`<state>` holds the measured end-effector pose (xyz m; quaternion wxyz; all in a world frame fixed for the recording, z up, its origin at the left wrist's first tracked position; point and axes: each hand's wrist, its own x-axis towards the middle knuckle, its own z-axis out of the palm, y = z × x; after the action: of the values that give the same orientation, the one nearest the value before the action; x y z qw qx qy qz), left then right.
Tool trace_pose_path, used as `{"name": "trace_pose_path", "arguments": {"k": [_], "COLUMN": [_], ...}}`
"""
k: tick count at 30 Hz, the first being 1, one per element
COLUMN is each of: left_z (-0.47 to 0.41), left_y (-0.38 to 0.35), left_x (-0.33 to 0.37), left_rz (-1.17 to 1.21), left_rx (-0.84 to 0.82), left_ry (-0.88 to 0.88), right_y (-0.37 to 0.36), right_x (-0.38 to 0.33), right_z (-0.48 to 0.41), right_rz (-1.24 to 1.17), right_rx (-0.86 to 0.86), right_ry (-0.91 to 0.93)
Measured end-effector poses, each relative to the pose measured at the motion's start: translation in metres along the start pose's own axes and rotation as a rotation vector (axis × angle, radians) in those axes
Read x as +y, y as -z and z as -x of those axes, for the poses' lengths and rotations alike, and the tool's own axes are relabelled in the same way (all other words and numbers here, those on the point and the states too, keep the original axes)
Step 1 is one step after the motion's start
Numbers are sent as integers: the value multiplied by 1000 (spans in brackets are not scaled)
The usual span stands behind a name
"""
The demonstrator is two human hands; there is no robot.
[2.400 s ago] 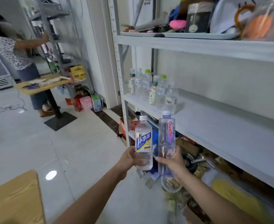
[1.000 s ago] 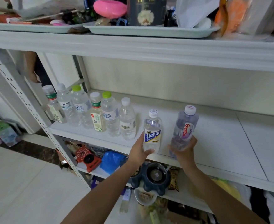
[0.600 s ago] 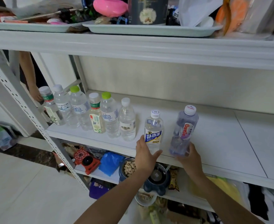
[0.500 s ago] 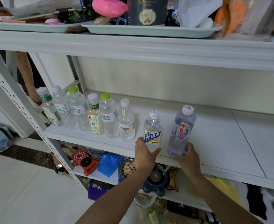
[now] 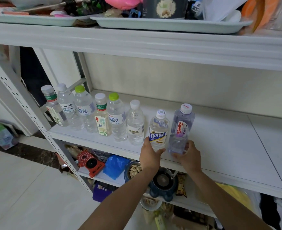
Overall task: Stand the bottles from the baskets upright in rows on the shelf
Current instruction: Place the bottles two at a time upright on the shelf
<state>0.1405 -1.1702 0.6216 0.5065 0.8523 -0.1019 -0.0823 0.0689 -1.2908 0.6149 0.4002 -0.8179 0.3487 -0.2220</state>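
Observation:
On the white middle shelf [image 5: 228, 143] several clear bottles [image 5: 102, 117] stand upright in a row from the left post. At the row's right end stand a short bottle with a blue and yellow label [image 5: 158, 130] and a taller purple-tinted bottle [image 5: 181, 128]. My left hand [image 5: 149, 155] wraps the base of the short bottle. My right hand [image 5: 189, 155] holds the foot of the purple-tinted bottle. Both bottles rest upright near the shelf's front edge. No basket is in view.
The upper shelf [image 5: 137, 45] carries trays [image 5: 170, 24] full of clutter close overhead. Below, a lower shelf holds a red box [image 5: 90, 163], a blue bag [image 5: 115, 166], a bowl of peanuts [image 5: 134, 170] and a dark pot [image 5: 163, 181]. A perforated post [image 5: 29, 113] stands at left.
Both bottles came from in front of the shelf onto it and now stand at the row's right end. My hands have slid down to their bases.

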Motion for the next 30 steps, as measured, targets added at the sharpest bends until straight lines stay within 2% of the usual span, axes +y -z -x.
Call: {"name": "trace_pose_path", "arguments": {"k": [10, 19, 23, 27, 30], "left_z": [-9, -13, -12, 9, 35], "left_y": [1, 1, 0, 8, 24], "left_x": [2, 0, -5, -19, -34], "left_rz": [57, -4, -110, -273, -603], "left_rx": [5, 12, 24, 27, 48], "left_ry": [19, 8, -4, -92, -201], "right_y": [-3, -6, -6, 4, 19], "right_x": [-2, 1, 1, 8, 27], "right_z": [-4, -4, -2, 7, 21], "right_rz": [-20, -24, 3, 119, 324], "right_rx": [-23, -38, -79, -148, -194], "right_ry": [7, 30, 43, 123, 186]}}
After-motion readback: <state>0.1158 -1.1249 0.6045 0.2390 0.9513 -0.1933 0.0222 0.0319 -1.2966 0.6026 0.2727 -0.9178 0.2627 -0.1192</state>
